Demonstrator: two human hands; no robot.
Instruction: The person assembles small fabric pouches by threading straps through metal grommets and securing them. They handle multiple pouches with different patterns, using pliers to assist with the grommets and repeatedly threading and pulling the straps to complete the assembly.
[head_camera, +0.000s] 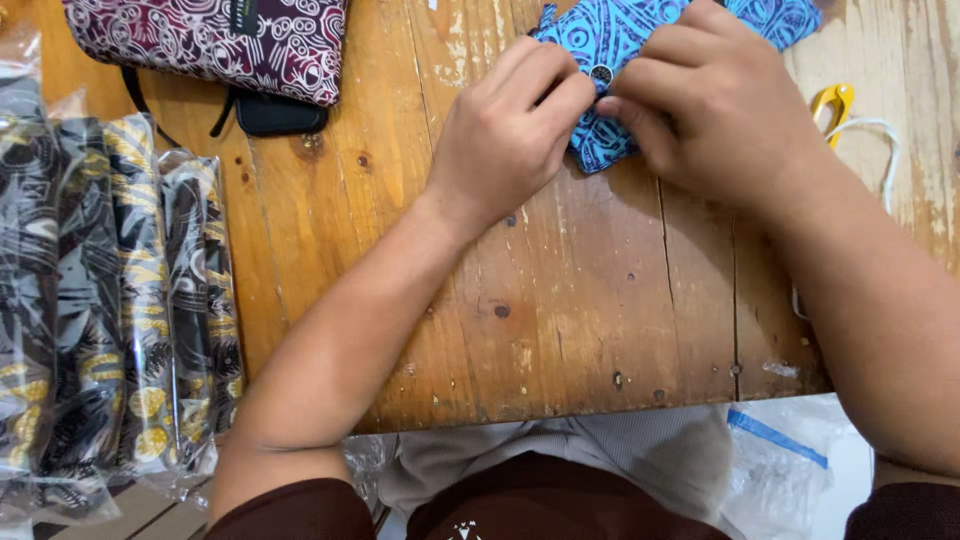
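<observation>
A blue patterned fabric pouch (605, 40) lies on the worn wooden table (560, 300) at the far centre. Both of my hands press on it. My left hand (505, 135) curls its fingers over the pouch's left edge, near a small round metal snap (601, 74). My right hand (715, 100) covers the pouch's right part, its fingertips meeting the left hand's at the snap. Much of the pouch is hidden under the hands.
A maroon patterned pouch (215, 40) with a black strap (150, 105) and a black piece (280, 113) lies at the far left. Several black-and-yellow fabric items in clear plastic bags (110, 300) line the left edge. A yellow clip (833, 103) and white cord (885, 150) sit far right. A clear bag (785, 465) lies below the table edge.
</observation>
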